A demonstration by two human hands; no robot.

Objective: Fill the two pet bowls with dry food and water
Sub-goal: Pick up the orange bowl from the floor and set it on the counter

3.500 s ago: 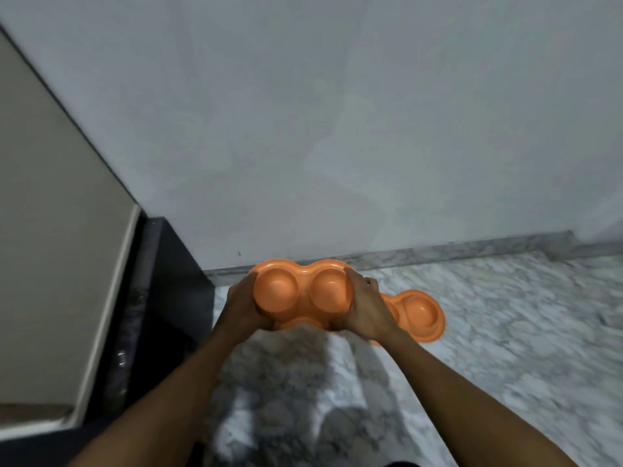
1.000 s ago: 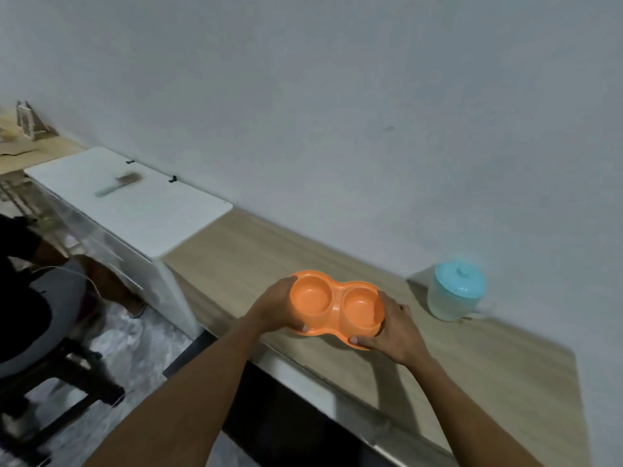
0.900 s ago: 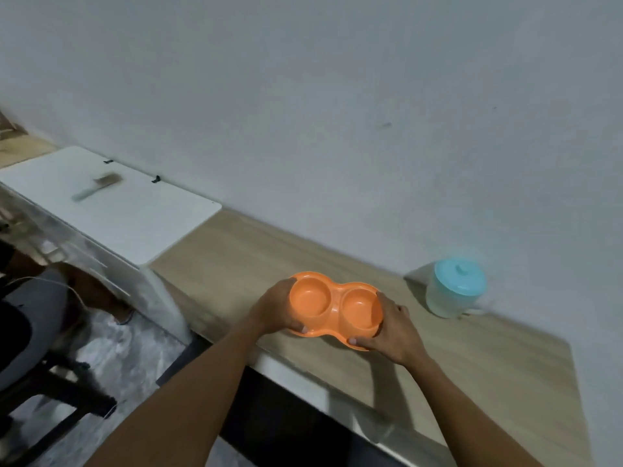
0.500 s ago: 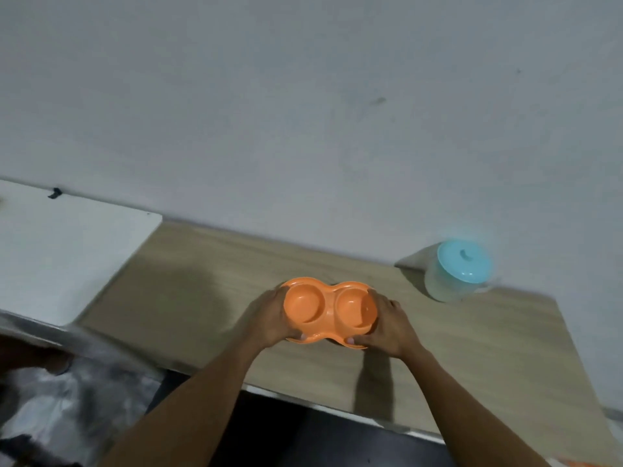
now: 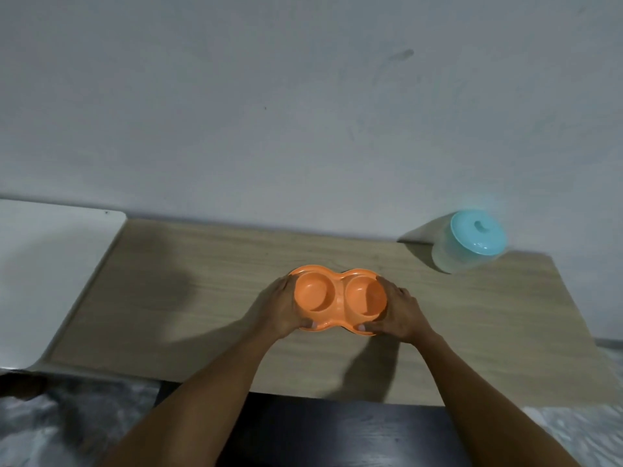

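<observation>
1. Fingers (image 5: 305, 324): the left hand (image 5: 281, 308) curls round the left end of the orange double bowl (image 5: 338, 299), thumb on the near rim. The right hand (image 5: 401, 313) grips the right end likewise. Both are clamped on it.
2. The double bowl sits level between the fingers, both wells empty, at or just above the table (image 5: 202, 298); contact cannot be confirmed.
3. Step judged: setting down. Recommend lowering both ends together and letting go only once the base lies flat, back from the near edge.
4. A teal-lidded container (image 5: 468, 246) stands beyond and right of the right fingers, well apart; its contents are indiscernible.
</observation>
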